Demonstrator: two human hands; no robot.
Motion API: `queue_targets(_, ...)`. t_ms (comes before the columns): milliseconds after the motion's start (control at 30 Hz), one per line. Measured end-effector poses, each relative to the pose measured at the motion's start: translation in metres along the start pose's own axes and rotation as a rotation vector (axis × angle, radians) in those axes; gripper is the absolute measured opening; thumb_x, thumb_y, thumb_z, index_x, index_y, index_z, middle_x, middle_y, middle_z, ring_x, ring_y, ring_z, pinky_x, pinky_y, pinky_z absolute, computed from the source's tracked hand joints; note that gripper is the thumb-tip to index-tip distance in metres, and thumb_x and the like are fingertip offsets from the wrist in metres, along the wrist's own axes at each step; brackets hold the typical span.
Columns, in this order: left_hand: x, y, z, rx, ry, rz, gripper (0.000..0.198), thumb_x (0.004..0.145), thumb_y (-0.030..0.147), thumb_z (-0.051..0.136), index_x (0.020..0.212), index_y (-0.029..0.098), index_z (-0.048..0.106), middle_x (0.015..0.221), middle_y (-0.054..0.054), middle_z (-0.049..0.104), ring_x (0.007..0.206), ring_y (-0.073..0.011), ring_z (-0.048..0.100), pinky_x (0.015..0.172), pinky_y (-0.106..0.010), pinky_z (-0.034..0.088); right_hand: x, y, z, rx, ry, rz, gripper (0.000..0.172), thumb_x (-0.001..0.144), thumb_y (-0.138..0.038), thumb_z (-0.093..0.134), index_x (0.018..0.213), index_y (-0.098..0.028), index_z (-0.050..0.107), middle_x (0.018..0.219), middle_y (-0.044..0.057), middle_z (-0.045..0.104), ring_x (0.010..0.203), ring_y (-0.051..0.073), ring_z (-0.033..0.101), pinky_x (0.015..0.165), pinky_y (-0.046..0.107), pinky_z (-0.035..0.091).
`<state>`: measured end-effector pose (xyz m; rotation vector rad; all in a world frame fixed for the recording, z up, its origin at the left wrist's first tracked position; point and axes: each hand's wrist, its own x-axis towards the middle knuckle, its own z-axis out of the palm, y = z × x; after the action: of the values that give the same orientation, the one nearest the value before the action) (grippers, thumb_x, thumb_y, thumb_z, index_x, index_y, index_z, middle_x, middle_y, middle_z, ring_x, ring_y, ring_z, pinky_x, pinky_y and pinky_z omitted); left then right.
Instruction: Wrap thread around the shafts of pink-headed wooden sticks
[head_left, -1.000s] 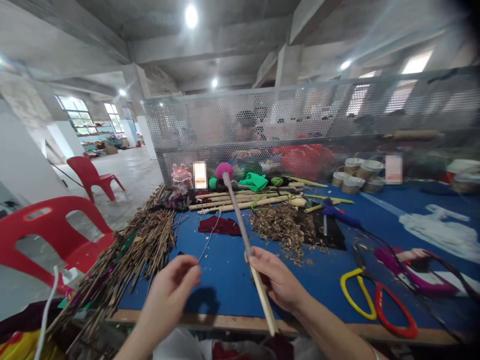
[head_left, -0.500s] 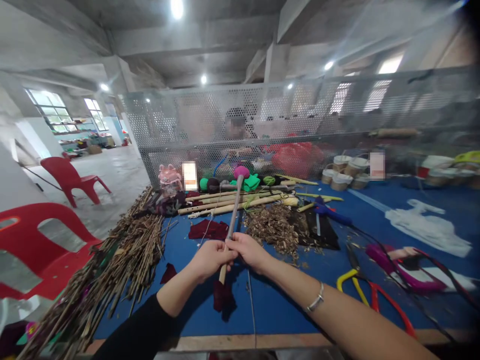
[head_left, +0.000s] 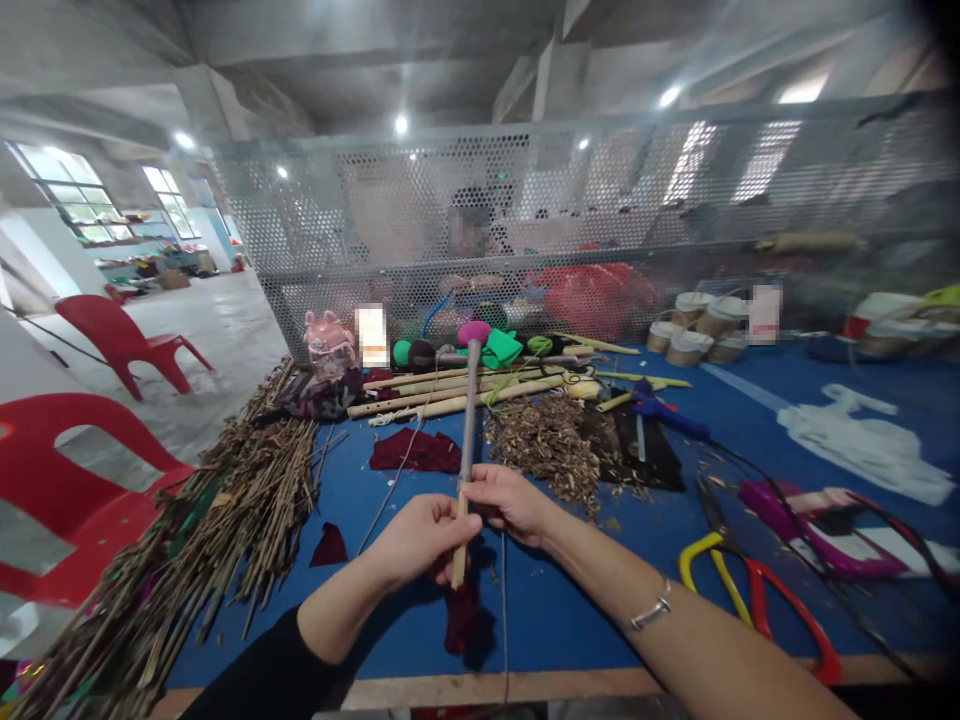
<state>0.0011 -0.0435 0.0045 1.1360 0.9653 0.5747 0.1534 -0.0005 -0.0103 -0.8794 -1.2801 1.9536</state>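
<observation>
Both my hands are on a long mallet-like stick (head_left: pixel 470 415), which points away from me over the table. Grey wrapping covers its shaft, and a round magenta head (head_left: pixel 474 333) shows at its far end. My left hand (head_left: pixel 424 535) grips the bare wooden near end between thumb and fingers. Close beside it, my right hand (head_left: pixel 510 502) pinches the stick at the lower edge of the grey wrapping. Below the hands, dark red cloth (head_left: pixel 461 615) lies on the blue table (head_left: pixel 570 610). Another dark red cloth piece (head_left: pixel 416 450) lies left of the shaft.
Thin dry sticks (head_left: pixel 262 500) are heaped at left. Wood chips (head_left: pixel 544 445) lie beyond my right hand, with bamboo pipes (head_left: pixel 450 397) behind. Red-and-yellow-handled cutters (head_left: pixel 720 545) and a purple tool (head_left: pixel 817 540) lie at right. A perforated metal screen (head_left: pixel 420 220) stands behind; a person sits beyond it.
The view has shifted a little. The stick now points more straight ahead, and its near end has swung slightly right. Both hands keep their hold on it.
</observation>
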Motion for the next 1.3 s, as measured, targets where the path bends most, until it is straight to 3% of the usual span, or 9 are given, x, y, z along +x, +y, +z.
queue_targets(167, -0.002, -0.001, 0.003, 0.026, -0.007, 0.059, 0.040, 0.068, 0.049, 0.059, 0.059, 0.012, 0.050, 0.046, -0.001, 0.055, 0.034, -0.0055, 0.044, 0.035, -0.016, 0.032, -0.006, -0.006, -0.005, 0.071, -0.064, 0.075, 0.028, 0.069, -0.036, 0.065, 0.078, -0.014, 0.051, 0.043, -0.012, 0.027, 0.035, 0.001, 0.012, 0.032, 0.016, 0.005)
queue_targets(333, -0.005, 0.004, 0.005, -0.122, -0.055, 0.097, 0.036, 0.070, 0.047, 0.059, 0.076, 0.012, 0.054, 0.054, -0.001, 0.059, 0.038, -0.0062, 0.049, 0.037, -0.015, 0.030, -0.012, -0.011, -0.002, 0.217, -0.139, 0.130, 0.029, 0.071, -0.033, 0.064, 0.089, -0.015, 0.052, 0.043, -0.011, 0.031, 0.036, 0.001, 0.013, 0.034, 0.015, 0.003)
queue_targets(500, -0.005, 0.000, -0.001, -0.174, -0.144, -0.033, 0.037, 0.070, 0.046, 0.058, 0.086, 0.012, 0.055, 0.063, -0.005, 0.064, 0.044, -0.0101, 0.056, 0.036, -0.015, 0.032, -0.007, 0.002, 0.007, 0.118, 0.008, 0.067, 0.029, 0.066, -0.035, 0.066, 0.067, -0.016, 0.046, 0.039, -0.009, 0.038, 0.031, 0.001, 0.020, 0.032, 0.018, 0.004)
queue_targets(633, -0.003, -0.004, -0.004, 0.018, -0.012, -0.048, 0.039, 0.063, 0.047, 0.065, 0.074, 0.010, 0.055, 0.058, -0.004, 0.061, 0.042, -0.0091, 0.054, 0.040, -0.017, 0.039, -0.005, 0.007, 0.011, 0.000, 0.127, 0.080, 0.032, 0.062, -0.037, 0.068, 0.064, -0.016, 0.045, 0.036, -0.011, 0.031, 0.029, 0.001, 0.016, 0.030, 0.019, 0.005)
queue_targets(700, -0.004, -0.003, -0.003, -0.001, 0.013, -0.005, 0.038, 0.062, 0.046, 0.067, 0.071, 0.010, 0.055, 0.057, -0.003, 0.060, 0.043, -0.0089, 0.054, 0.042, -0.018, 0.041, -0.006, 0.004, 0.011, 0.028, 0.081, 0.079, 0.033, 0.062, -0.038, 0.069, 0.065, -0.016, 0.044, 0.038, -0.012, 0.031, 0.030, 0.000, 0.014, 0.031, 0.018, 0.005)
queue_targets(867, -0.010, 0.004, 0.000, -0.249, -0.145, -0.013, 0.033, 0.068, 0.039, 0.064, 0.085, 0.012, 0.056, 0.068, -0.005, 0.064, 0.055, -0.0123, 0.061, 0.045, -0.019, 0.045, -0.009, -0.002, 0.008, 0.115, -0.123, 0.076, 0.031, 0.066, -0.037, 0.067, 0.078, -0.013, 0.050, 0.049, -0.007, 0.046, 0.033, -0.001, 0.020, 0.033, 0.017, 0.004)
queue_targets(933, -0.010, 0.002, 0.000, -0.194, -0.155, -0.046, 0.033, 0.068, 0.040, 0.062, 0.085, 0.012, 0.056, 0.068, -0.007, 0.064, 0.053, -0.0127, 0.060, 0.043, -0.019, 0.045, -0.006, 0.002, 0.007, 0.074, -0.101, 0.061, 0.030, 0.066, -0.037, 0.066, 0.075, -0.013, 0.051, 0.049, -0.006, 0.047, 0.033, 0.000, 0.023, 0.033, 0.017, 0.005)
queue_targets(1100, -0.006, -0.007, -0.001, 0.067, 0.031, 0.037, 0.036, 0.063, 0.044, 0.066, 0.065, 0.010, 0.053, 0.050, -0.001, 0.057, 0.038, -0.0066, 0.049, 0.038, -0.016, 0.039, -0.003, 0.006, 0.008, 0.011, 0.004, 0.078, 0.033, 0.062, -0.036, 0.070, 0.064, -0.015, 0.045, 0.040, -0.011, 0.033, 0.031, 0.000, 0.015, 0.031, 0.018, 0.005)
queue_targets(1300, -0.012, 0.001, 0.001, -0.188, -0.153, -0.062, 0.035, 0.067, 0.041, 0.064, 0.085, 0.012, 0.058, 0.070, -0.006, 0.065, 0.055, -0.0110, 0.060, 0.046, -0.018, 0.044, -0.007, -0.001, 0.010, 0.079, -0.112, 0.091, 0.031, 0.065, -0.038, 0.068, 0.072, -0.014, 0.048, 0.042, -0.008, 0.042, 0.032, 0.000, 0.023, 0.033, 0.016, 0.006)
